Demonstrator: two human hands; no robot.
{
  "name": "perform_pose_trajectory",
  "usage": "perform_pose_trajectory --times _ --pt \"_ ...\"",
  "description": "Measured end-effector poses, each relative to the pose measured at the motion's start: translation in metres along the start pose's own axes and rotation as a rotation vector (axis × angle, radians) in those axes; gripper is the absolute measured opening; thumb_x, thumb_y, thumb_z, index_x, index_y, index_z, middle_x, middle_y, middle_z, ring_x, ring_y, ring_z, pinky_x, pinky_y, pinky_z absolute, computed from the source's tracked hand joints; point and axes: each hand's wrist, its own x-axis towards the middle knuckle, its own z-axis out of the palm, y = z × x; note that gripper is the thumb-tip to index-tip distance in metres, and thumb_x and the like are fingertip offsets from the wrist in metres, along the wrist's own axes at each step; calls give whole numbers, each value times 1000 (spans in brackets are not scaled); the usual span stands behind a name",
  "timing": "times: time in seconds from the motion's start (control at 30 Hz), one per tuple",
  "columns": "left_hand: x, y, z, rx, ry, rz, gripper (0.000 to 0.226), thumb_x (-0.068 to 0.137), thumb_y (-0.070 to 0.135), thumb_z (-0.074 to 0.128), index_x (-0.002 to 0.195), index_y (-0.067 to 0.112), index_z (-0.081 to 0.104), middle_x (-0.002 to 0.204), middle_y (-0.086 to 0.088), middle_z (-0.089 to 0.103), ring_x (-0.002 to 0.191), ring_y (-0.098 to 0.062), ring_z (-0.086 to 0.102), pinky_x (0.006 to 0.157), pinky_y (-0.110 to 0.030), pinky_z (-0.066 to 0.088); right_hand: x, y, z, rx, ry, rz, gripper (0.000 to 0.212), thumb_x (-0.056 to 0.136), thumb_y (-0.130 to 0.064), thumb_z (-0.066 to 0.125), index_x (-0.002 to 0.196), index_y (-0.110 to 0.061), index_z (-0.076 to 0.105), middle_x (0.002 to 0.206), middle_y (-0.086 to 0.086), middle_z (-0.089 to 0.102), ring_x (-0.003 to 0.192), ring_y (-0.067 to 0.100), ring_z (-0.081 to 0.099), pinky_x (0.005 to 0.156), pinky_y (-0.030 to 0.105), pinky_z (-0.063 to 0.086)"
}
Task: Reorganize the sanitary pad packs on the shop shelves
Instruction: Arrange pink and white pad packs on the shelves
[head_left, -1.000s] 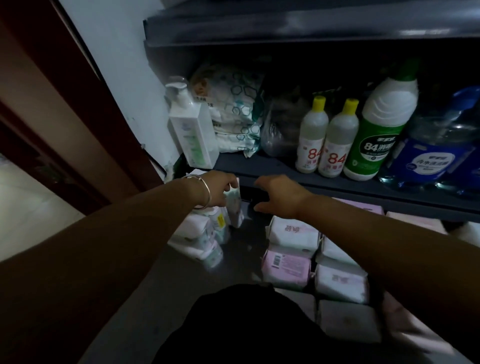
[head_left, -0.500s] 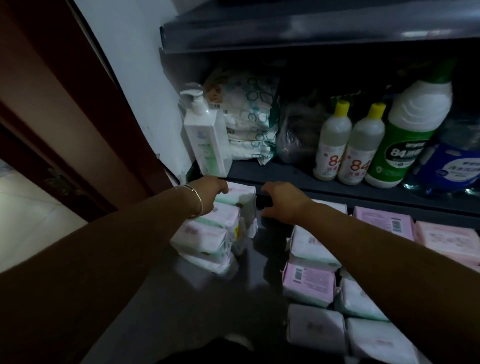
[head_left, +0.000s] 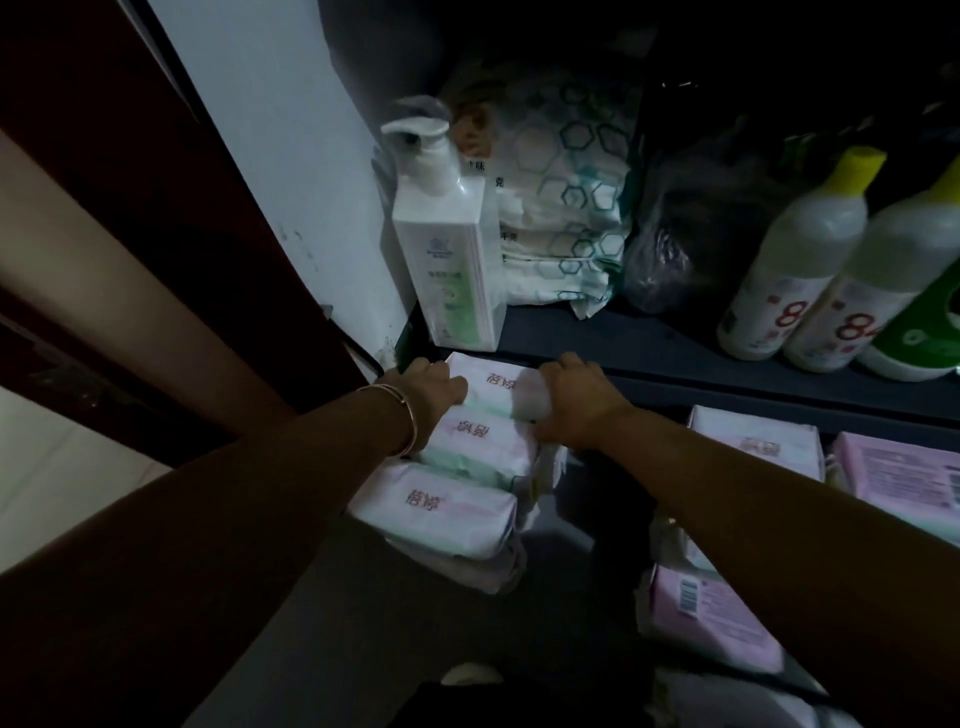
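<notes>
— Where was the pack they were working on?

— The rearmost pad pack (head_left: 496, 382) lay at the back of a row of three on the lower shelf (head_left: 332, 613), just under the lip of the shelf above. The left hand (head_left: 434, 387) pressed against its left end and the right hand (head_left: 571, 395) held its right end, fingers curled over the edge — a two-sided grip, squeezing the pack between them.

— And the step?

— Squaring it up with the middle pack (head_left: 475, 441) and front pack (head_left: 441, 512), by my reading. Next would call for easing both hands off without dragging the soft wrapper askew, then reaching right for the loose pink packs (head_left: 711, 613).

— Anything close by?

— A pump bottle (head_left: 447, 249) stood on the upper shelf directly above, with yellow-capped bottles (head_left: 795, 254) further right.
</notes>
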Motion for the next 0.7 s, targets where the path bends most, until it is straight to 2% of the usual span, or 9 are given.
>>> perform_pose_trajectory --times 0.17,0.23,0.4,0.57,0.7 --pt "7 0 -4 4 -153 58 79 73 23 75 136 16 29 138 -10 24 127 -29 29 97 -39 37 7 5 -2 36 -29 21 68 73 -33 74 129 -8 44 128 15 42 118 33 45 99 36 41" --pt "9 1 -2 -22 -192 82 85 72 23 77 139 12 25 141 -13 21 127 -32 33 98 -37 38 8 4 3 -4 -24 26 71 74 -32 74 132 -8 41 129 15 40 119 33 45 99 36 41" --pt "12 4 10 1 -137 123 74 79 21 69 139 11 28 136 -13 29 116 -31 47 95 -34 42 11 -1 16 -94 52 62 72 79 -31 72 135 -6 34 133 16 33 123 36 38 99 40 39" --pt "16 1 15 -3 -154 130 77 76 28 73 139 14 31 137 -10 28 118 -30 47 99 -33 41 12 1 16 -29 82 56 63 79 -27 70 131 -7 40 130 16 42 120 35 43 97 39 41" --pt "18 -3 12 -92 -97 171 54 80 25 67 128 13 46 127 -10 45 115 -26 49 98 -29 39 7 7 1 7 111 31 59 77 -26 70 128 -9 46 126 14 47 116 33 48 95 34 42"
